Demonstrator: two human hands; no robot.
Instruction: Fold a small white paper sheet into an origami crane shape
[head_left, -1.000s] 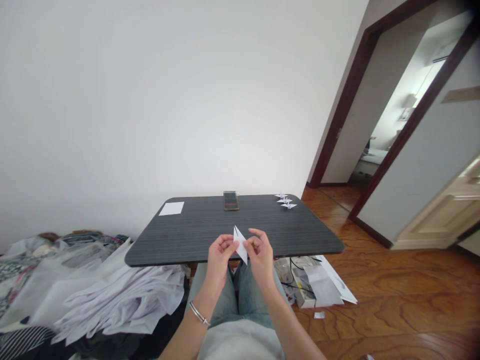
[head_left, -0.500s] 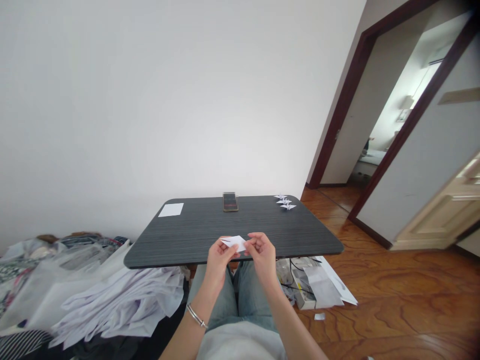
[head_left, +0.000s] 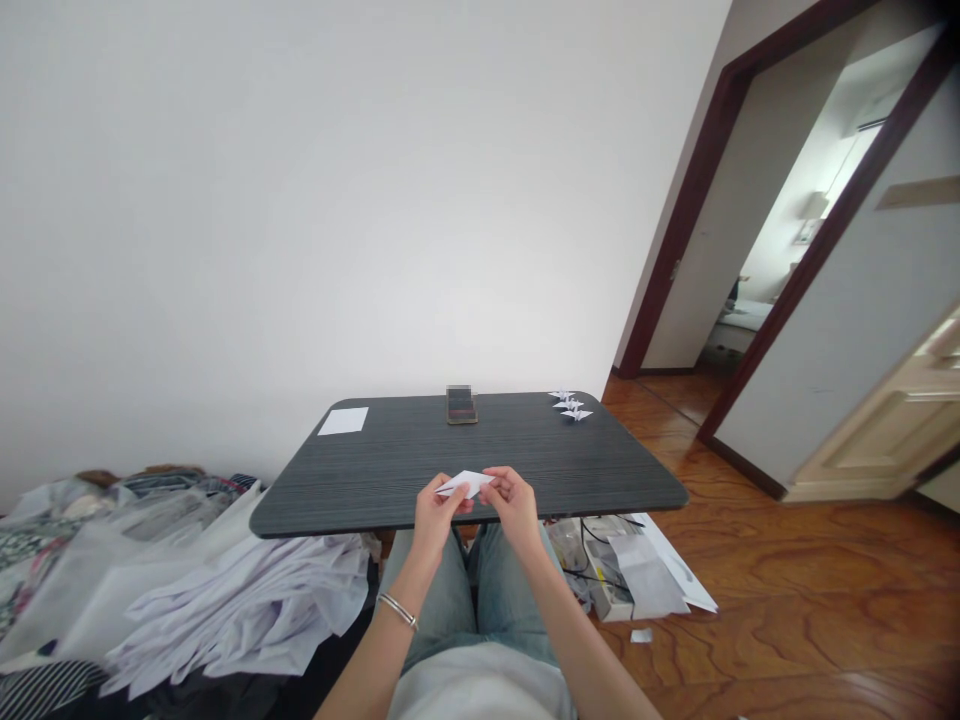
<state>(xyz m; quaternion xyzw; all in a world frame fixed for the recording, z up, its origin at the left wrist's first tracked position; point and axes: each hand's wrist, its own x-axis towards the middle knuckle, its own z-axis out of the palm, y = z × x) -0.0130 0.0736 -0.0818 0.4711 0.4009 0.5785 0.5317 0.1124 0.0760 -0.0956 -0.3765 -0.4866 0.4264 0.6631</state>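
Note:
A small piece of folded white paper (head_left: 466, 483), shaped like a narrow diamond, is held up over the front edge of the dark table (head_left: 360, 470). My left hand (head_left: 437, 508) pinches its left part between thumb and fingers. On the other side, my right hand (head_left: 511, 497) is closed on the paper's right end, thumb below and fingers behind. At the table's back right corner stand several folded paper cranes (head_left: 574, 413). White paper sheets (head_left: 343, 421) lie at the back left.
A phone (head_left: 461, 404) rests at the table's back middle, close to the wall. Piled cloth and plastic (head_left: 247, 600) fill the floor to the left. Under the table's right side are a box with cables (head_left: 611, 600) and loose papers. A doorway (head_left: 720, 200) opens at the right.
My right hand has shifted slightly left and now grips the right tip of the folded paper more closely. The paper has turned a little and looks narrower. My left hand keeps its pinch.

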